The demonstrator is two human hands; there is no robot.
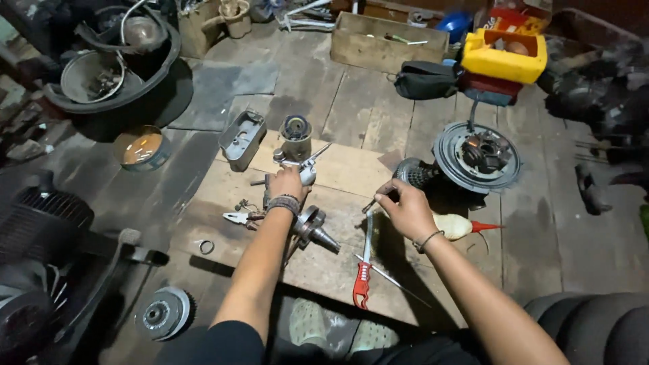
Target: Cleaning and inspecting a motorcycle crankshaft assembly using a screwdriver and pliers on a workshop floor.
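The floor [324, 101] is of worn, dark wooden planks, dimly lit, with the brightest light falling on a pale wooden board [338, 169] laid over it. A wooden crate [385, 44] stands along the far edge. To one side lies a dark grey mat [223, 88]; black rubber tyres [595, 324] sit in the near corner.

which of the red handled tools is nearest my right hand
The red-handled knife lying just below your right hand; the red-tipped oil bottle lies farther right, beside the wrist.
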